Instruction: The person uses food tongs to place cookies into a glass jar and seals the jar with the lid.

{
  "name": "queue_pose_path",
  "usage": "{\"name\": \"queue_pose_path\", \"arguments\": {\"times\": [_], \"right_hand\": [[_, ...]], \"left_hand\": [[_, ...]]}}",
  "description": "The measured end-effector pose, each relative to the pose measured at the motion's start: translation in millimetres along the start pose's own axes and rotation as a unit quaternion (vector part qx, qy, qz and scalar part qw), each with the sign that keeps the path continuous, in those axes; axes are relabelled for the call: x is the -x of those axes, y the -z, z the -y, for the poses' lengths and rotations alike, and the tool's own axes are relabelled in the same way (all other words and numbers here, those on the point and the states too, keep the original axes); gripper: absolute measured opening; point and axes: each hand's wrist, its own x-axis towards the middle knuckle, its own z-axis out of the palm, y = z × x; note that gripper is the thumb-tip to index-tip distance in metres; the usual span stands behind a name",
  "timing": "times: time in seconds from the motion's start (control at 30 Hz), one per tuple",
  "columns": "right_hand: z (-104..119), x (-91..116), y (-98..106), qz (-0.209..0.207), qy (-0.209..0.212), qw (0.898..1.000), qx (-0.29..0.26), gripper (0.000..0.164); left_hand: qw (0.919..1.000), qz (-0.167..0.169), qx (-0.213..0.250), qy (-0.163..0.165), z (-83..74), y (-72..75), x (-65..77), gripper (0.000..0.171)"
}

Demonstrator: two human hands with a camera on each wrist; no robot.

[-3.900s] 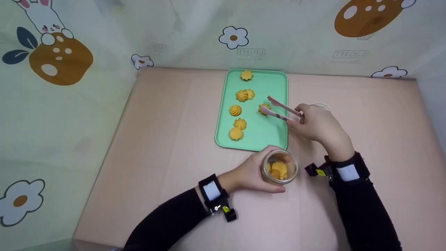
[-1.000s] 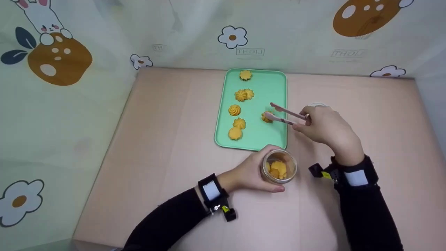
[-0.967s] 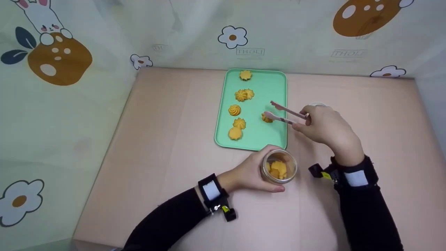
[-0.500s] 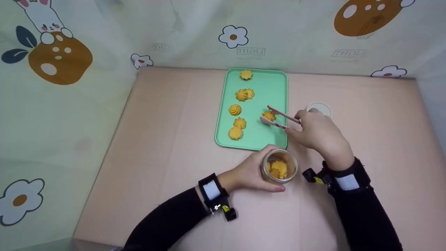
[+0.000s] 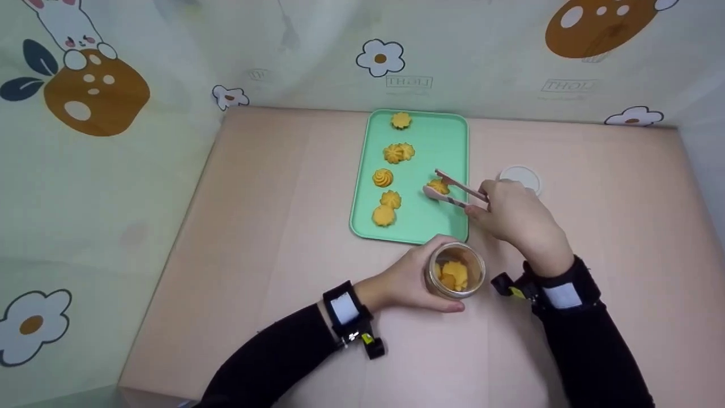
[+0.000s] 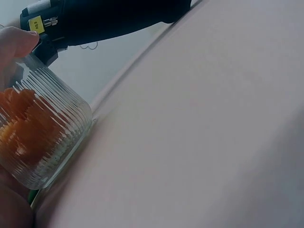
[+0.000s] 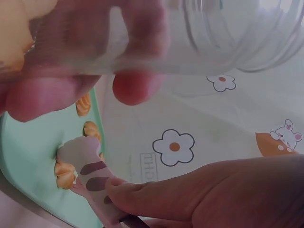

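My left hand grips a ribbed glass jar round its side, with several yellow cookies inside. The jar's open mouth faces up in the head view. My right hand holds pink tongs with darker stripes, thumb pressed along one arm. Their tips reach over the green tray, one on either side of a piped cookie near its right edge. That cookie lies on the tray, also seen beside the tong tip in the right wrist view.
Several more cookies lie along the tray's left half, some overlapping or touching. A round white lid rests on the table right of the tray, partly behind my right hand. A patterned curtain stands behind the table.
The cookie by the tongs has shifted slightly toward me and right since the first frame. The tongs' tips moved from over it to both its sides. The left hand and jar stay put.
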Motion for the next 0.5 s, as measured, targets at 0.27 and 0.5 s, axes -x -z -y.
{"name": "queue_pose_path", "arguments": {"times": [0.27, 0.5], "right_hand": [[-0.9, -2.2, -0.1, 0.008, 0.004, 1.0, -0.012, 0.03], [-4.8, -2.2, 3.8, -0.008, 0.015, 1.0, -0.02, 0.026]], "left_hand": [[1.0, 0.001, 0.009, -0.001, 1.2, 0.1, 0.3, 0.091], [0.9999, -0.004, 0.011, -0.012, 0.2, -0.2, -0.2, 0.093]]}}
